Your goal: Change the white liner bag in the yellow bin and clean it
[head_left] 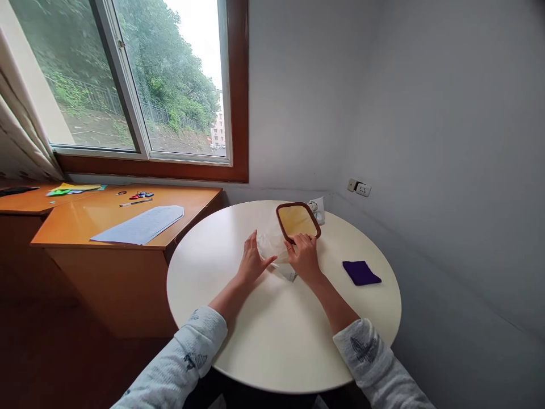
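A square, tray-like thing (298, 220) with rounded corners, a brown rim and a pale yellow middle is at the far side of the round white table (255, 341). My right hand (303, 257) is closed at its near rim, fingers over the edge and thumb pointing left. Thin, clear plastic (270, 243) lies between my hands, crumpled and see-through. My left hand (252, 260) is open beside the plastic, thumb and fingers spread; I cannot tell whether it touches it. A small whitish, flat piece (286, 271) shows below the plastic, between my hands.
A folded dark purple cloth (361, 273) lies to the right on the table. Behind the tray-like thing is a white printed packet (317, 210). At left stands an orange-brown desk (106, 272) with paper sheets (140, 225) and a pen (135, 202). A wall socket (363, 189) is behind.
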The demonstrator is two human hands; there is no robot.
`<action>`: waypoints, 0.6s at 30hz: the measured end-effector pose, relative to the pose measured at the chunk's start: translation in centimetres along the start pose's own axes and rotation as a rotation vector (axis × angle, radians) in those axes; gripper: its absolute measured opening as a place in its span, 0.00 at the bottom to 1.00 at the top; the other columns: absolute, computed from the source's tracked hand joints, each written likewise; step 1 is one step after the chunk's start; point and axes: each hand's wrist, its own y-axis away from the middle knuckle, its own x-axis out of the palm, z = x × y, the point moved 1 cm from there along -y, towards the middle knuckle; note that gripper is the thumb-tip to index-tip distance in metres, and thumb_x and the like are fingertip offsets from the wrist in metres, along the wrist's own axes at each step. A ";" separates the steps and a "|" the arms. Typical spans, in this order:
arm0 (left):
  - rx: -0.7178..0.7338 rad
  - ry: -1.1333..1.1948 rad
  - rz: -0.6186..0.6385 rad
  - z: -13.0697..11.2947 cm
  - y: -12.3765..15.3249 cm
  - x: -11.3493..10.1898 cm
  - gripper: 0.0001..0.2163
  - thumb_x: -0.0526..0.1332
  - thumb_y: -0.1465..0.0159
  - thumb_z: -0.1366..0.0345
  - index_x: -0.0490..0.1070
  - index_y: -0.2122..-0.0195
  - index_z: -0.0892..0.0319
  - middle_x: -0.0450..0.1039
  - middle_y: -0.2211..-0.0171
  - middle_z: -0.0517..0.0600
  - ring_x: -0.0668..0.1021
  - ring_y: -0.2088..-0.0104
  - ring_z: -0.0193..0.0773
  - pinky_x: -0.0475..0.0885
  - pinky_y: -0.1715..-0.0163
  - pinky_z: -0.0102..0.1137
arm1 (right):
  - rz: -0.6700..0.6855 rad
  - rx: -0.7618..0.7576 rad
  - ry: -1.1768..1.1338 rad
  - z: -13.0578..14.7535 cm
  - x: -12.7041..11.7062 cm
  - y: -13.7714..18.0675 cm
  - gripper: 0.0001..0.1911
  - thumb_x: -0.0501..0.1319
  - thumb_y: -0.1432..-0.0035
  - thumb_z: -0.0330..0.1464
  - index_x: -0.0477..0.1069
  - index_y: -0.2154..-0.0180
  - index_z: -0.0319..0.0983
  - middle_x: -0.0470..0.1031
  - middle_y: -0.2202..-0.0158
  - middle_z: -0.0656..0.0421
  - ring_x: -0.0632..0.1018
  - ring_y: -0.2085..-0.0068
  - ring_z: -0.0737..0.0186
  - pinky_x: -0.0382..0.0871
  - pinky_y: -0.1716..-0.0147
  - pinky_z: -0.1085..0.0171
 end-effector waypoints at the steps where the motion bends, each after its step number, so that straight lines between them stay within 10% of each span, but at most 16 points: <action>1: 0.015 0.016 -0.026 -0.1 -0.1 -0.3 0.47 0.66 0.50 0.54 0.38 0.36 0.60 0.48 0.39 0.64 0.54 0.38 0.54 0.55 0.42 0.49 | -0.004 -0.017 -0.039 0.7 0.2 0.1 0.05 0.53 0.40 0.31 0.68 0.64 0.39 0.73 0.68 0.57 0.70 0.65 0.60 0.56 0.57 0.58; 18: 0.075 -0.027 -0.095 -0.3 -0.3 -1.2 0.59 0.69 0.57 0.50 0.25 0.36 0.56 0.40 0.36 0.64 0.48 0.36 0.57 0.36 0.40 0.55 | 0.017 -0.071 -0.334 2.7 1.1 1.9 0.06 0.53 0.41 0.32 0.57 0.70 0.41 0.64 0.72 0.60 0.67 0.67 0.61 0.60 0.62 0.59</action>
